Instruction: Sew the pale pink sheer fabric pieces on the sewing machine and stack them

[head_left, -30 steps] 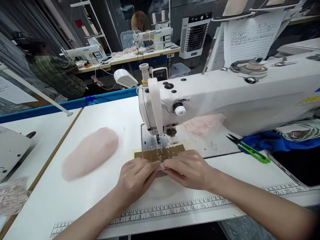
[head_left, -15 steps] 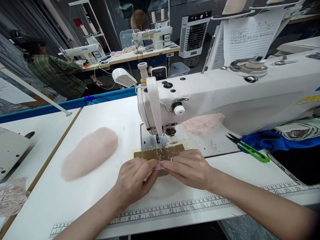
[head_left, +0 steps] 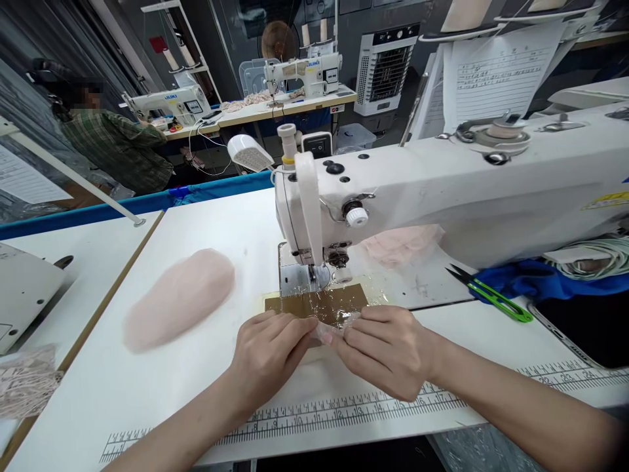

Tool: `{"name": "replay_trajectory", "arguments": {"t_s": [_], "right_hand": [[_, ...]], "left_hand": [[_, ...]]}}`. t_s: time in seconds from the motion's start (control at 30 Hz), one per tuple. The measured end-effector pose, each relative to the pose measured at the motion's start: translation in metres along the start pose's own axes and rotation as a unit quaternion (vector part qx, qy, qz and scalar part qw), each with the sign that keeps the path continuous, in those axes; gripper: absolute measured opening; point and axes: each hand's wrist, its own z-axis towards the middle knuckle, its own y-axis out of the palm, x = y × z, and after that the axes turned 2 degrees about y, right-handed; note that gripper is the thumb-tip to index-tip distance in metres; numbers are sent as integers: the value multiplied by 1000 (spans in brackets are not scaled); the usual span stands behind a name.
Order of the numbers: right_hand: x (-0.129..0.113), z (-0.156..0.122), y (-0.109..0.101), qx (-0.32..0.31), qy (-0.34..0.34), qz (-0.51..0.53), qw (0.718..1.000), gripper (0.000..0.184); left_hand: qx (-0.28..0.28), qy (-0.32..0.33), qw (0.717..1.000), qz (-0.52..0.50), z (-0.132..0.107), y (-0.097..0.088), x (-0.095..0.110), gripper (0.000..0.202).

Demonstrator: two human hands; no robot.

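Just in front of the sewing machine [head_left: 354, 196], a small piece of thin, pale pink sheer fabric [head_left: 324, 332] is stretched between my hands. My left hand [head_left: 272, 351] pinches its left end. The fingers of my right hand [head_left: 386, 347] are closed on the right part of it. Beneath the fabric is a brown plate [head_left: 295, 303] with bits of loose thread on it, in front of the needle area. A soft pale pink fabric piece [head_left: 181, 298] lies flat on the table to the left. More pink fabric [head_left: 403, 244] is bunched under the machine arm.
Green thread snips [head_left: 496, 298] lie on the right beside a blue cloth [head_left: 521, 278] and a dark phone [head_left: 584, 328]. A printed ruler [head_left: 339, 413] runs along the table's front edge. In the back left, a person in a plaid shirt [head_left: 115, 147] sits near another sewing machine [head_left: 171, 103].
My right hand has moved a little to the right and turned, so more of the fabric shows between my hands. My left hand stays nearly in place. The view has shifted slightly.
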Motion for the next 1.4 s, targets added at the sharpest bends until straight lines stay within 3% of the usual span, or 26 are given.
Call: {"name": "replay_trajectory", "arguments": {"t_s": [0.07, 0.1, 0.17, 0.23, 0.27, 0.3, 0.33, 0.37, 0.43, 0.5, 0.6, 0.8, 0.9, 1.0, 1.1, 1.27, 1.3, 1.4], "right_hand": [[0, 6, -10, -51, 93, 71, 992, 22], [1, 10, -16, -89, 163, 128, 974, 21], [3, 18, -28, -205, 297, 285, 888, 13], [5, 23, -34, -294, 391, 381, 785, 10], [7, 24, -34, -317, 423, 407, 745, 10], [9, 24, -31, -326, 444, 413, 725, 11], [10, 23, -26, -323, 456, 402, 725, 13], [12, 21, -19, -312, 460, 373, 743, 14], [14, 14, -4, -271, 447, 276, 807, 15], [16, 8, 10, -249, 430, 200, 844, 17], [18, 2, 23, -234, 412, 128, 871, 18], [22, -8, 34, -208, 379, 42, 901, 15], [23, -11, 38, -190, 347, 21, 918, 15], [22, -12, 38, -181, 299, -5, 937, 21], [24, -10, 31, -218, 247, -37, 943, 26], [31, -6, 14, -255, 307, -209, 893, 23], [30, -6, 13, -249, 299, -212, 897, 21], [21, -4, 16, -204, 229, -124, 944, 21]], "left_hand": [[-46, -64, 995, -66, 3, -5, 5, 6], [-90, -115, 981, -125, 5, -9, 8, 8], [-196, -219, 921, -255, 8, -14, 15, 12], [-257, -272, 868, -328, 9, -13, 17, 16], [-254, -272, 870, -324, 8, -11, 17, 16], [-235, -259, 889, -295, 7, -7, 14, 16], [-207, -237, 916, -247, 5, -2, 11, 15], [-175, -207, 944, -189, 3, 4, 7, 14], [-132, -151, 976, -80, 0, 15, -2, 13], [-110, -122, 986, -9, -1, 23, -8, 8], [-97, -105, 988, 56, -1, 25, -10, 12], [-64, 22, 988, 138, -6, 21, -4, 19], [-76, 59, 980, 175, -11, 22, 0, 23], [-89, 61, 977, 185, -13, 23, 1, 26], [-93, 53, 978, 181, -11, 22, 2, 24], [-109, 20, 981, 160, -4, 21, -2, 28], [-109, 11, 982, 155, -3, 22, -4, 28], [-111, -11, 982, 150, 0, 24, -7, 27]]}}
